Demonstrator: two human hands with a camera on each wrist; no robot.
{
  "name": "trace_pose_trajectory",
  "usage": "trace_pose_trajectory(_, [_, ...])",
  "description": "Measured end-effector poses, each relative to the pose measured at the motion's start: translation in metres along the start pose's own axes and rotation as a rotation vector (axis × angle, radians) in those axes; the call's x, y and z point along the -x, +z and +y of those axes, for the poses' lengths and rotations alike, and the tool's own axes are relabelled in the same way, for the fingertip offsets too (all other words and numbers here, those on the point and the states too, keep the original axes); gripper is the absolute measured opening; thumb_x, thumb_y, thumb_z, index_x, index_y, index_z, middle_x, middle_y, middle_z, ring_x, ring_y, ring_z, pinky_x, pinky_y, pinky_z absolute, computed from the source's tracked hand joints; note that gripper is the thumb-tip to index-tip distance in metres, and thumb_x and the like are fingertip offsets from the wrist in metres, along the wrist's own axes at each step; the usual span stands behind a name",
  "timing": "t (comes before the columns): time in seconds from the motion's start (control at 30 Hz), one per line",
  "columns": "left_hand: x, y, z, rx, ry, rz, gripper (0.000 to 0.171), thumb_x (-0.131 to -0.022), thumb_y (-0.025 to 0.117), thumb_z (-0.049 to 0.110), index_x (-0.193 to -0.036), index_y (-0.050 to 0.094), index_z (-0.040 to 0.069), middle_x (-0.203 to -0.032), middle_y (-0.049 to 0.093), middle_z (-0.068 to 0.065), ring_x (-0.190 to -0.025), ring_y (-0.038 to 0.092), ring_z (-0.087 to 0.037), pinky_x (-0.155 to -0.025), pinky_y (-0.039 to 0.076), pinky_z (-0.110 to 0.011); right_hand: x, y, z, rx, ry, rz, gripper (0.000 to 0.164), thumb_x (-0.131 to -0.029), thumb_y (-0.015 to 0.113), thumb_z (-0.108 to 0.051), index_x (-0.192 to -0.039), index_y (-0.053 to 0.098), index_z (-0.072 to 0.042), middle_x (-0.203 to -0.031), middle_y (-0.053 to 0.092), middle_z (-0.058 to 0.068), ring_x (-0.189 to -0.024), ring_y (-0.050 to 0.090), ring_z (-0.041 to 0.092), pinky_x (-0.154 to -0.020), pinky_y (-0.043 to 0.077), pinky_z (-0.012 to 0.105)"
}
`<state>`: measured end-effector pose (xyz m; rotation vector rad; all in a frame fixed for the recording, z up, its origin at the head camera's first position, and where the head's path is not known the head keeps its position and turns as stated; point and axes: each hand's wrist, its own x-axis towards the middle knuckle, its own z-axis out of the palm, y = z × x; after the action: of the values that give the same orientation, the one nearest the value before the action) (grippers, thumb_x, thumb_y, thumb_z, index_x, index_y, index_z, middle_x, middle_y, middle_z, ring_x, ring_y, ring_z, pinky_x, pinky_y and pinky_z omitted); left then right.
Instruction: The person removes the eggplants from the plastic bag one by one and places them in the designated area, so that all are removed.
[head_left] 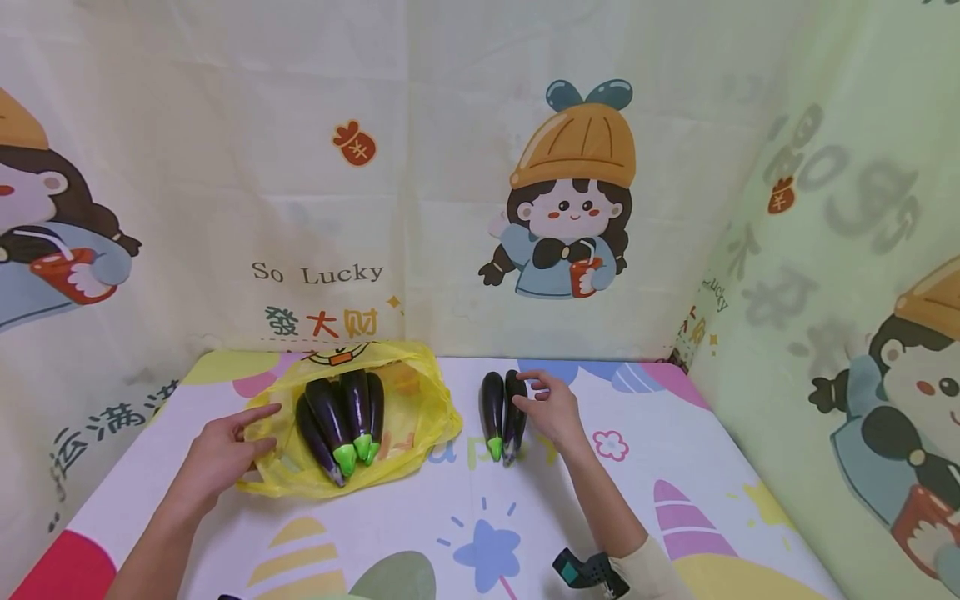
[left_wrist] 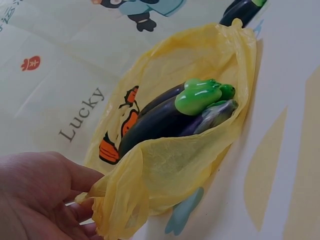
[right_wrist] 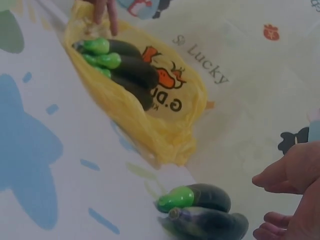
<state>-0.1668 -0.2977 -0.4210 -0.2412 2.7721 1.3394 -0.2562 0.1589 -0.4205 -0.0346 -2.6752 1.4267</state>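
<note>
A yellow plastic bag lies with its mouth open on the left of the table, and several eggplants with green caps rest inside it. My left hand holds the bag's left edge; in the left wrist view, the thin film bunches at its fingers. To the right of the bag, two eggplants lie side by side, a green-capped one and one with a dull purplish end. Beside this pair, my right hand is spread, thumb and fingers apart; the right wrist view shows a gap between it and the eggplants.
A printed cloth with pastel shapes covers the table. Cartoon-printed curtains hang at the back and on both sides. A dark device is strapped near my right wrist.
</note>
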Motion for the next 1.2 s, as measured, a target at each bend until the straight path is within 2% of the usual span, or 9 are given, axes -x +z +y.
trace_pose_trajectory(0.17, [0.000, 0.000, 0.001, 0.003, -0.006, 0.000, 0.062, -0.097, 0.064, 0.014, -0.155, 0.046, 0.002, -0.084, 0.035, -0.008, -0.072, 0.043, -0.019, -0.056, 0.044, -0.028, 0.007, 0.000, -0.014, -0.038, -0.048, 0.004, 0.034, -0.090, 0.078, -0.014, -0.125, 0.074, -0.014, -0.124, 0.066, 0.020, -0.108, 0.064, 0.033, -0.086, 0.056, 0.045])
trace_pose_trajectory(0.33, [0.000, 0.000, 0.000, -0.003, -0.009, 0.002, 0.062, -0.097, 0.064, 0.015, -0.155, 0.046, 0.002, -0.084, 0.035, -0.008, -0.072, 0.042, -0.020, -0.056, 0.042, -0.029, 0.012, 0.003, -0.023, -0.091, -0.083, -0.037, 0.034, -0.090, 0.078, -0.011, -0.124, 0.074, -0.013, -0.118, 0.065, 0.019, -0.102, 0.065, 0.031, -0.079, 0.057, 0.036])
trace_pose_trajectory(0.47, [0.001, -0.001, -0.001, -0.001, -0.007, 0.007, 0.062, -0.097, 0.064, 0.015, -0.155, 0.046, 0.002, -0.084, 0.034, -0.007, -0.072, 0.042, -0.019, -0.057, 0.042, -0.029, 0.012, 0.007, -0.028, -0.107, -0.093, -0.068, 0.032, -0.091, 0.078, -0.012, -0.122, 0.074, -0.018, -0.117, 0.065, 0.018, -0.099, 0.065, 0.027, -0.078, 0.056, 0.032])
trace_pose_trajectory(0.83, [-0.001, 0.001, -0.001, 0.020, -0.016, 0.001, 0.062, -0.097, 0.065, 0.014, -0.155, 0.046, 0.003, -0.087, 0.036, -0.009, -0.077, 0.043, -0.021, -0.058, 0.046, -0.028, 0.015, 0.021, -0.043, -0.133, -0.139, -0.155, 0.032, -0.091, 0.078, -0.012, -0.120, 0.075, -0.024, -0.110, 0.069, 0.013, -0.090, 0.067, 0.021, -0.078, 0.059, 0.034])
trace_pose_trajectory(1.07, [-0.001, 0.002, 0.000, 0.028, -0.026, -0.001, 0.063, -0.097, 0.064, 0.014, -0.156, 0.045, 0.003, -0.107, 0.045, -0.017, -0.080, 0.045, -0.021, -0.059, 0.047, -0.027, 0.017, 0.032, -0.056, -0.102, -0.137, -0.232, 0.031, -0.093, 0.076, -0.014, -0.122, 0.074, -0.026, -0.114, 0.071, 0.011, -0.094, 0.067, 0.022, -0.080, 0.060, 0.034])
trace_pose_trajectory(1.2, [-0.001, 0.001, 0.000, 0.031, -0.027, -0.003, 0.063, -0.097, 0.064, 0.013, -0.156, 0.045, 0.003, -0.105, 0.044, -0.017, -0.079, 0.045, -0.021, -0.059, 0.047, -0.027, 0.017, 0.039, -0.061, -0.101, -0.124, -0.272, 0.030, -0.094, 0.075, -0.015, -0.122, 0.074, -0.026, -0.117, 0.073, 0.011, -0.096, 0.068, 0.025, -0.081, 0.061, 0.035])
